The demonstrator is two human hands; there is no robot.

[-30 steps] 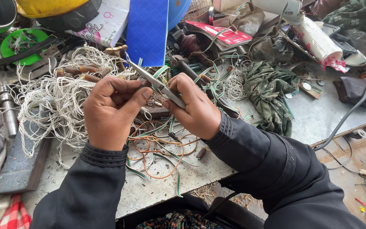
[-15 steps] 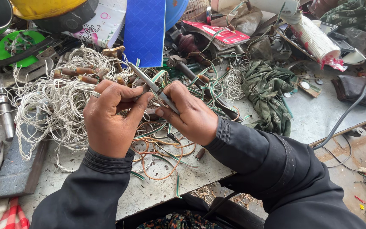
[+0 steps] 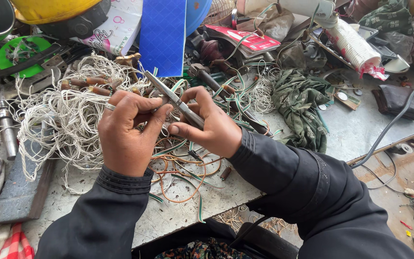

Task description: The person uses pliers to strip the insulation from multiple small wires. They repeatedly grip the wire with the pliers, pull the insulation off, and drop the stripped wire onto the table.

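My right hand [image 3: 212,127] grips a slim pair of metal pliers [image 3: 171,98] whose tips point up and to the left. My left hand [image 3: 128,129], a ring on one finger, pinches something small against the pliers' jaws; the piece itself is hidden by my fingers. Both hands hover over loops of orange wire [image 3: 188,180] and green-and-white striped wire [image 3: 200,204] lying on the grey workbench [image 3: 168,216]. A big tangle of white cord [image 3: 68,115] lies just left of my left hand.
A blue panel [image 3: 163,36] stands behind the hands. A green cloth [image 3: 300,103], a stack of paper cups [image 3: 355,45], a dark wallet [image 3: 401,100] and a black cable [image 3: 389,136] lie to the right. A metal bar [image 3: 3,124], a green disc [image 3: 17,52] and a checked cloth [image 3: 5,242] sit on the left.
My left hand has turned slightly and closed in on the pliers' jaws, its ring now showing. My right hand has shifted a little left, with its grip on the pliers kept.
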